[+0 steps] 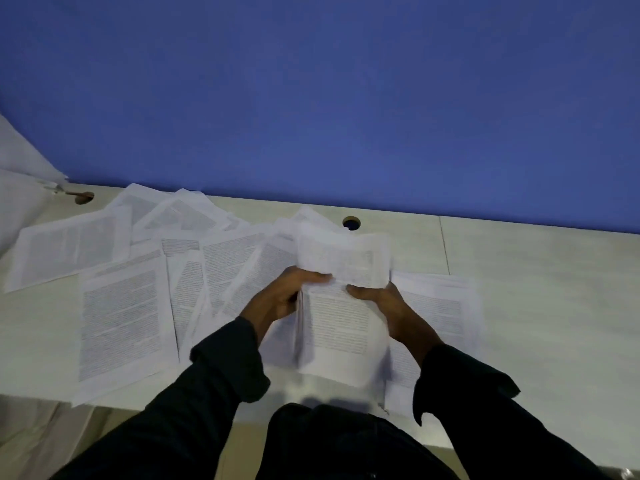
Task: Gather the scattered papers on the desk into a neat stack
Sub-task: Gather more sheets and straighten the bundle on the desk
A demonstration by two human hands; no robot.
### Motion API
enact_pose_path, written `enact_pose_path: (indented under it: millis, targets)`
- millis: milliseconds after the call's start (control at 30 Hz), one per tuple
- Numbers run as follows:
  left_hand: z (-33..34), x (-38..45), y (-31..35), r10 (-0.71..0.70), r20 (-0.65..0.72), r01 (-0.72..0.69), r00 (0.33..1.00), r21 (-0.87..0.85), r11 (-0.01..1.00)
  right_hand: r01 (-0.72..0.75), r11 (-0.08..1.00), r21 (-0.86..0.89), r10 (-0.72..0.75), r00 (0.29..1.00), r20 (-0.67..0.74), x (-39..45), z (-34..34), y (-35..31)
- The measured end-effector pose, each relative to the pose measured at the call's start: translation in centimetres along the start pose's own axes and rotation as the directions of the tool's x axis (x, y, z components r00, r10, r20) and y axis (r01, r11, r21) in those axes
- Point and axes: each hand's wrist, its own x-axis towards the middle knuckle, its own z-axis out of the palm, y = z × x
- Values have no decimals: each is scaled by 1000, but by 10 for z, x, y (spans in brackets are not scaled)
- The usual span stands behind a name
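Several sheets are already gathered: both hands, left hand (284,292) and right hand (384,303), clamp a partial stack (341,327) between them. Left of that grip, many loose papers (124,317) cover the surface (554,306); a few lie right.

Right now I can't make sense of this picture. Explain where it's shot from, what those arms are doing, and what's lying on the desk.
There is one picture, taken by a camera worn on a person's head, looking forward and down. No machine is involved: the two dark-sleeved arms are the person's own. The left hand and right hand grip a bundle of printed papers from either side, just above the desk. More loose sheets lie spread and overlapping to the left, a few to the right. A blue wall stands behind the desk.
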Motion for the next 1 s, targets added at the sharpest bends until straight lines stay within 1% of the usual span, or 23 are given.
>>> enact_pose_path:
  millis: [67,100,133,200,233,267,333,367,400,467,567,667,733,767,833,867,900,967,1000]
  targets:
    - [12,19,-6,37,2,-36,999,159,987,28,1000,-13,-27,1000,8,-8,-12,2]
    - [13,29,-11,46,15,-48,999,167,985,20,1000,-19,-21,1000,-21,-16,-25,4]
    - [16,37,-16,54,18,-56,998,120,991,8,1000,-28,-10,998,-69,-23,-41,6]
    - [30,50,-27,45,-57,-45,997,-7,999,-22,997,-70,6,976,-216,-38,-72,12]
    - [43,55,-34,25,-104,-27,994,-14,1000,-23,994,-108,-11,951,-310,-46,-88,16]
    - [58,62,-43,9,-123,-6,992,24,1000,-27,985,-172,-46,912,-407,-54,-103,19]
    - [88,75,-61,-14,-114,36,993,196,980,-71,940,-333,-138,815,-563,-67,-130,23]
    - [104,82,-70,-22,-110,52,994,284,957,-123,907,-404,-169,771,-614,-73,-146,26]
    - [114,86,-78,-15,-117,55,993,346,937,-183,869,-459,-181,747,-640,-80,-154,26]
    - [137,95,-90,28,-149,43,988,458,888,-279,820,-499,-179,704,-688,-91,-174,28]
    - [163,109,-103,132,-184,12,974,624,781,-346,797,-496,-152,679,-718,-102,-197,31]
    - [177,115,-107,214,-181,-31,960,691,722,-380,780,-497,-142,666,-732,-99,-207,37]
    - [184,117,-107,253,-179,-42,951,734,678,-402,754,-519,-161,653,-740,-96,-206,39]
    - [186,118,-109,267,-184,-41,946,749,661,-417,718,-557,-197,646,-737,-95,-204,39]
    - [188,118,-112,301,-200,-42,932,768,639,-449,594,-667,-317,632,-707,-91,-201,39]
    - [188,118,-113,324,-219,-35,920,779,626,-440,547,-712,-375,632,-679,-88,-200,38]
    - [187,117,-113,327,-251,-11,911,778,628,-404,525,-749,-421,641,-642,-84,-197,37]
    - [184,115,-112,326,-327,46,887,765,643,-295,536,-791,-465,679,-568,-72,-189,33]
    - [181,113,-110,324,-370,78,871,754,652,-238,568,-787,-462,700,-545,-65,-183,32]
